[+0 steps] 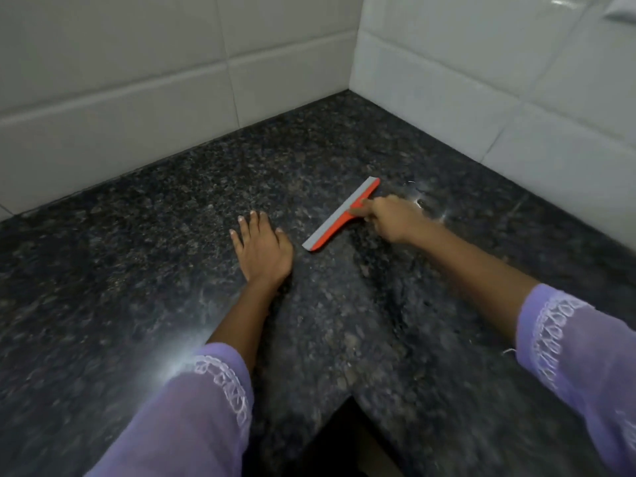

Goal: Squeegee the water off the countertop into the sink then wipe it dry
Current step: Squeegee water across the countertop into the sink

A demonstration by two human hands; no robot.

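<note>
An orange squeegee [339,216] with a grey blade lies blade-down on the dark speckled granite countertop [172,235], near the inner corner. My right hand [389,218] is shut on its handle, which the fingers hide. My left hand [261,249] rests flat on the counter just left of the blade's near end, fingers spread, holding nothing. A few glints of water [421,201] show on the stone right behind my right hand. No sink is in view.
White tiled walls [137,80] meet in a corner behind the L-shaped counter. The counter's inner front edge forms a notch [351,425] at the bottom centre, dark below. Both my forearms wear lilac embroidered sleeves [206,390].
</note>
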